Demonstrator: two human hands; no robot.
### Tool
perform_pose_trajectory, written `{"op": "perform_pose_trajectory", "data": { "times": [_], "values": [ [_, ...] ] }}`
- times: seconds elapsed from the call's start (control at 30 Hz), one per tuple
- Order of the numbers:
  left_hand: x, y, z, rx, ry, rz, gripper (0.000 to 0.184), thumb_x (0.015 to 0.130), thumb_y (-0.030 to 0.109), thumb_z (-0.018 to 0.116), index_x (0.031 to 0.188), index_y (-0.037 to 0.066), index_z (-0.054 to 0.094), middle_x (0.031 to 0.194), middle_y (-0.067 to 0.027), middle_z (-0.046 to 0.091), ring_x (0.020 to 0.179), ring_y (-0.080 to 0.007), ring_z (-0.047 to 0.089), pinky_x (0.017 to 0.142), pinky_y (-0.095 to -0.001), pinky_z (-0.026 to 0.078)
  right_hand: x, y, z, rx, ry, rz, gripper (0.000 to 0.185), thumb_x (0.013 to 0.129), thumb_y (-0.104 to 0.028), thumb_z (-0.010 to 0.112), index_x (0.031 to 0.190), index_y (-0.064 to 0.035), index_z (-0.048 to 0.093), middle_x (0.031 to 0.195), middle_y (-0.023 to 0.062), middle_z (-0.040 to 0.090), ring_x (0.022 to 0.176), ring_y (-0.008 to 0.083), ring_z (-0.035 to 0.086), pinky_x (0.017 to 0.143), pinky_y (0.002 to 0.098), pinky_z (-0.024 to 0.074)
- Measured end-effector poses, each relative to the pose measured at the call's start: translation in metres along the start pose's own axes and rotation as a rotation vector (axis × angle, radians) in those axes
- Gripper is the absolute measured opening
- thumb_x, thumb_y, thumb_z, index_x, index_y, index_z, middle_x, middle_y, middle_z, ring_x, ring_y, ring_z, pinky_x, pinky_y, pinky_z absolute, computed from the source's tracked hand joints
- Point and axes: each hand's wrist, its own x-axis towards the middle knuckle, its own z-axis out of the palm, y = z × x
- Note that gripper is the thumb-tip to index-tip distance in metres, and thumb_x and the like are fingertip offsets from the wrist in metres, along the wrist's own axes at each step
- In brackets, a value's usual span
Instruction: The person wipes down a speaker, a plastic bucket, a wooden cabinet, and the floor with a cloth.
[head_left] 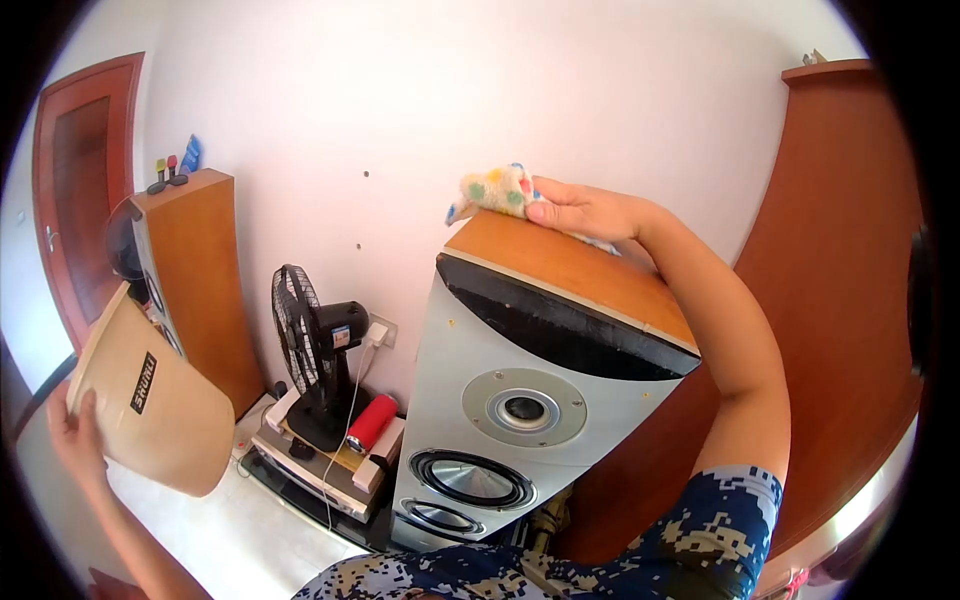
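My right hand grips a spotted cloth on the wooden top of a tall floor speaker. The cloth is bunched at the far left corner, and part of it lies under my palm along the back edge. The speaker's silver front, with several round drivers, faces me. On the left, my left hand is closed on the rim of a beige plastic bin, which is tilted and held in the air. Its dark label reads SHUNLI or similar. What the bin contains is hidden.
A black fan stands on low equipment between the two speakers, with a red cylinder beside it. The second speaker carries microphones and a blue packet. At right rises a large brown wooden panel. A power cord hangs from the wall socket.
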Motion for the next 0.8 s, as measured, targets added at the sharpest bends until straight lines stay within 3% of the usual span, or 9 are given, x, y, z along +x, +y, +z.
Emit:
{"op": "perform_pose_trajectory", "data": {
  "times": [0.13, 0.23, 0.3, 0.47, 0.53, 0.6, 0.67, 0.77, 0.8],
  "values": [
    [-0.019, 0.049, -0.012, 0.070, -0.010, -0.161, 0.027, 0.084, 0.011, 0.060, 0.108, 0.000, 0.054, 0.090, -0.0030, 0.057, 0.082, -0.0101, 0.053, 0.072, -0.0206, 0.042, 0.019, 0.050, -0.016, 0.081, 0.040, 0.110, 0.053, 0.093, -0.038, 0.039, 0.136, -0.0065, 0.032, 0.133, 0.0129, 0.041, 0.122, 0.0228, 0.037, 0.102, 0.0332, 0.0274],
    [-0.028, 0.041, -0.030, -0.023, 0.076, -0.097, 0.028, 0.084, 0.012, 0.060, 0.109, 0.000, 0.053, 0.090, -0.0042, 0.058, 0.082, -0.0102, 0.053, 0.072, -0.0213, 0.042, 0.025, 0.085, -0.026, 0.118, 0.082, 0.203, 0.053, 0.093, -0.037, 0.039, 0.136, -0.0068, 0.031, 0.132, 0.0117, 0.042, 0.121, 0.0214, 0.039, 0.101, 0.0328, 0.0291],
    [-0.036, 0.053, -0.050, 0.093, 0.071, -0.168, 0.029, 0.084, 0.012, 0.061, 0.110, 0.000, 0.053, 0.092, -0.0055, 0.058, 0.083, -0.0109, 0.053, 0.073, -0.0219, 0.042, 0.021, 0.106, -0.032, 0.057, 0.113, 0.297, 0.053, 0.093, -0.037, 0.038, 0.137, -0.0069, 0.030, 0.131, 0.0110, 0.043, 0.120, 0.0205, 0.041, 0.100, 0.0325, 0.0303],
    [-0.052, 0.025, -0.093, 0.085, 0.139, -0.105, 0.033, 0.084, 0.014, 0.062, 0.111, -0.001, 0.052, 0.098, -0.0077, 0.058, 0.086, -0.0126, 0.053, 0.077, -0.0235, 0.042, -0.019, 0.176, -0.049, -0.280, 0.272, 0.672, 0.046, 0.089, -0.038, 0.045, 0.119, -0.0041, 0.052, 0.110, 0.0120, 0.058, 0.103, 0.0202, 0.053, 0.088, 0.0348, 0.0401],
    [-0.056, 0.011, -0.112, 0.083, 0.172, -0.077, 0.034, 0.083, 0.014, 0.063, 0.111, -0.002, 0.052, 0.098, -0.0079, 0.058, 0.087, -0.0128, 0.053, 0.078, -0.0238, 0.042, -0.051, 0.179, -0.036, -0.044, 0.726, 0.422, 0.042, 0.089, -0.038, 0.045, 0.108, -0.0019, 0.058, 0.100, 0.0105, 0.062, 0.091, 0.0183, 0.057, 0.080, 0.0324, 0.0446],
    [-0.050, 0.004, -0.129, 0.161, 0.151, -0.070, 0.033, 0.084, 0.014, 0.062, 0.111, -0.002, 0.052, 0.100, -0.0085, 0.057, 0.088, -0.0135, 0.053, 0.080, -0.0246, 0.041, -0.073, 0.160, -0.039, 0.333, 0.957, 0.215, 0.039, 0.088, -0.034, 0.048, 0.105, -0.0007, 0.059, 0.096, 0.0105, 0.062, 0.085, 0.0164, 0.060, 0.076, 0.0299, 0.0478],
    [-0.044, 0.019, -0.127, 0.229, 0.139, -0.084, 0.033, 0.084, 0.014, 0.062, 0.112, -0.002, 0.052, 0.101, -0.0087, 0.057, 0.088, -0.0137, 0.053, 0.080, -0.0250, 0.041, -0.083, 0.083, -0.026, 0.769, 0.980, -0.018, 0.038, 0.087, -0.031, 0.051, 0.102, 0.0025, 0.059, 0.096, 0.0103, 0.063, 0.084, 0.0178, 0.061, 0.074, 0.0284, 0.0491],
    [-0.032, 0.018, -0.116, 0.352, 0.140, 0.062, 0.031, 0.082, 0.012, 0.064, 0.108, -0.002, 0.054, 0.101, -0.0083, 0.055, 0.089, -0.0136, 0.051, 0.079, -0.0252, 0.040, -0.082, 0.012, -0.021, 0.839, 0.886, -0.059, 0.045, 0.087, -0.035, 0.051, 0.109, 0.0030, 0.055, 0.092, 0.0107, 0.063, 0.080, 0.0185, 0.063, 0.070, 0.0281, 0.0520],
    [-0.029, 0.012, -0.112, 0.386, 0.141, 0.117, 0.031, 0.082, 0.011, 0.064, 0.108, -0.002, 0.054, 0.101, -0.0079, 0.055, 0.089, -0.0135, 0.051, 0.079, -0.0252, 0.040, -0.079, 0.001, -0.016, 0.756, 0.812, 0.037, 0.047, 0.088, -0.038, 0.049, 0.111, 0.0026, 0.054, 0.100, 0.0126, 0.060, 0.088, 0.0201, 0.061, 0.075, 0.0307, 0.0506]
  ]
}}
